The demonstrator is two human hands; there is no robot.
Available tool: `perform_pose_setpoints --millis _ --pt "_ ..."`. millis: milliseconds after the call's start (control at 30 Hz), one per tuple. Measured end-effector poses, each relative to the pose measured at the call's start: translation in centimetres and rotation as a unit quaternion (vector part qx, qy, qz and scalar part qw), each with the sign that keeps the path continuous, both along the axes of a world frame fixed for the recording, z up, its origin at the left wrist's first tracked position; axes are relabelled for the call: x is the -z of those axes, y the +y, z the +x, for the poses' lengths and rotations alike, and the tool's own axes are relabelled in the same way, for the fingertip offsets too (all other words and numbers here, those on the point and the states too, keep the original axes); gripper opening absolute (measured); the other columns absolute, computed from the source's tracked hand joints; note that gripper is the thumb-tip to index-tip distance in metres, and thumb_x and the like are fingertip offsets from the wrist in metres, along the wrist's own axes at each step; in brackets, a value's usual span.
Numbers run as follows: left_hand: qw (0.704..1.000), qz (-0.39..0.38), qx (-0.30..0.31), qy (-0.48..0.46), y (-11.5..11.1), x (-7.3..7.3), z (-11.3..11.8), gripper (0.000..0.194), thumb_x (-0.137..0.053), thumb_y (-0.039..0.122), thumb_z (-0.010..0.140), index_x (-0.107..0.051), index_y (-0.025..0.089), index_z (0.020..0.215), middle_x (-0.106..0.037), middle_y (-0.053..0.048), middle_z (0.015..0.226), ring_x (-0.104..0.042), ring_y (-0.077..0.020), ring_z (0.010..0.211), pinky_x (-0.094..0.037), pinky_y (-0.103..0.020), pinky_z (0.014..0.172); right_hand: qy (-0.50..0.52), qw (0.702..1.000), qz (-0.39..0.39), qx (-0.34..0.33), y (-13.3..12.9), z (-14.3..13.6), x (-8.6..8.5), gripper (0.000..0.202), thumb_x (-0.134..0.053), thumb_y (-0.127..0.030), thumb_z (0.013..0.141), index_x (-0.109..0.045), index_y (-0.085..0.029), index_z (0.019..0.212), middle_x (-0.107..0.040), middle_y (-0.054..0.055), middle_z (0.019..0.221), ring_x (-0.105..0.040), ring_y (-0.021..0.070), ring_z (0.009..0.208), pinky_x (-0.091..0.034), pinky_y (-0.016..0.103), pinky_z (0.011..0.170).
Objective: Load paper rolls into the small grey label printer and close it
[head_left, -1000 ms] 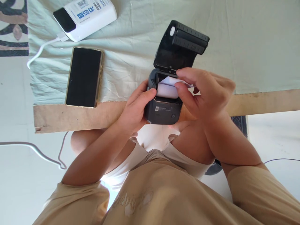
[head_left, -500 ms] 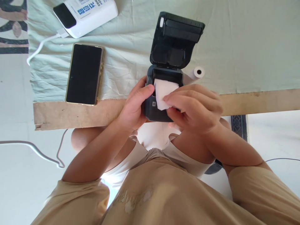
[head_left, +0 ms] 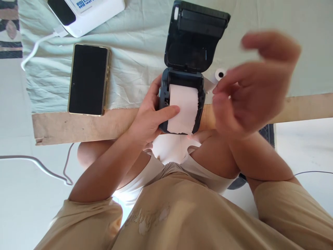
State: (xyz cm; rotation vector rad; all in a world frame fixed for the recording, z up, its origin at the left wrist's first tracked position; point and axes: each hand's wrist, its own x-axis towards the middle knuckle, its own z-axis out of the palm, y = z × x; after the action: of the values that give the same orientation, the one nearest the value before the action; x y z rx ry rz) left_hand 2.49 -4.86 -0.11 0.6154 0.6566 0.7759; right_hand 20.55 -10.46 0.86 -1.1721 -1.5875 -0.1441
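A small black portable receipt printer (head_left: 163,118) lies at the table's front edge, its lid (head_left: 191,45) swung up and back. White paper (head_left: 185,111) with a ragged end runs out of it towards me and lies flat over its front. My left hand (head_left: 151,116) grips the printer's left side, the thumb pressing on the paper. Off to the right, my right hand (head_left: 260,80) is raised and blurred, fingers apart, with nothing visible in them. Beside the printer is a white paper roll (head_left: 217,75), partly behind my right fingers.
On the left of the green cloth (head_left: 135,52) lies a dark-screened tablet or phone (head_left: 88,80). Behind it is a white power bank (head_left: 99,17) with a white cable (head_left: 39,45) plugged in. A bare wooden strip (head_left: 78,126) forms the table's near edge.
My right hand has let go of the paper and moved up and right. The paper now lies flat over the printer's front. My left thumb has shifted onto the paper.
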Motion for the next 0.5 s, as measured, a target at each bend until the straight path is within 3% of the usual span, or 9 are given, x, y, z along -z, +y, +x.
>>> perform_pose_setpoints --millis 67,133,200,300,400,500 --pt "1.0 0.017 0.008 0.022 0.0 -0.1 -0.1 0.062 -0.09 0.012 0.072 -0.067 0.028 0.127 -0.081 0.003 0.104 -0.077 -0.0182 0.092 -0.063 -0.025 0.074 0.061 0.994 -0.074 0.049 -0.2 0.5 -0.4 0.034 -0.061 -0.039 0.11 -0.069 -0.043 0.143 -0.066 0.001 0.157 -0.053 0.0275 0.165 -0.063 0.029 0.07" --pt "0.998 0.036 0.023 0.05 0.0 -0.1 -0.2 0.069 -0.092 0.015 0.071 -0.065 0.028 0.133 -0.081 0.0 0.111 -0.079 -0.0216 0.098 -0.064 -0.027 0.077 0.087 0.988 -0.117 0.045 -0.1 0.8 -0.5 0.042 -0.053 -0.041 0.116 -0.059 -0.05 0.156 -0.055 -0.002 0.168 -0.051 0.0265 0.168 -0.062 0.027 0.068" --pt "0.997 0.047 0.03 0.062 0.1 -0.2 -0.4 0.074 -0.093 0.019 0.071 -0.063 0.029 0.139 -0.081 -0.002 0.115 -0.079 -0.0226 0.099 -0.064 -0.028 0.077 0.094 0.989 -0.115 0.022 0.3 1.1 -0.1 0.04 -0.054 -0.044 0.117 -0.059 -0.052 0.156 -0.054 -0.001 0.165 -0.063 0.0246 0.154 -0.061 0.024 0.063" --pt "0.996 0.038 0.037 0.066 0.0 -0.3 -0.5 0.077 -0.094 0.018 0.07 -0.063 0.029 0.14 -0.08 -0.002 0.113 -0.079 -0.0223 0.097 -0.064 -0.028 0.079 0.074 0.996 -0.044 -0.004 1.1 1.3 0.8 0.029 -0.061 -0.054 0.111 -0.074 -0.044 0.136 -0.07 0.003 0.128 -0.074 0.0202 0.109 -0.05 0.025 0.049" --pt "0.995 0.035 0.027 0.086 0.0 0.0 -0.3 0.072 -0.094 0.022 0.072 -0.065 0.028 0.138 -0.079 -0.002 0.108 -0.081 -0.0258 0.102 -0.065 -0.03 0.081 0.044 0.998 -0.044 -0.024 1.4 1.4 1.5 0.017 -0.069 -0.046 0.104 -0.076 -0.034 0.114 -0.073 0.003 0.108 -0.062 0.0147 0.077 -0.044 0.027 0.046" --pt "0.994 0.047 0.012 0.096 0.0 0.4 -0.2 0.068 -0.094 0.033 0.077 -0.066 0.029 0.139 -0.078 -0.003 0.106 -0.082 -0.0313 0.107 -0.065 -0.034 0.079 -0.003 0.994 -0.108 -0.032 0.9 1.5 1.6 0.015 -0.072 -0.041 0.097 -0.074 -0.029 0.107 -0.072 0.004 0.12 -0.051 0.0092 0.066 -0.049 0.028 0.049"
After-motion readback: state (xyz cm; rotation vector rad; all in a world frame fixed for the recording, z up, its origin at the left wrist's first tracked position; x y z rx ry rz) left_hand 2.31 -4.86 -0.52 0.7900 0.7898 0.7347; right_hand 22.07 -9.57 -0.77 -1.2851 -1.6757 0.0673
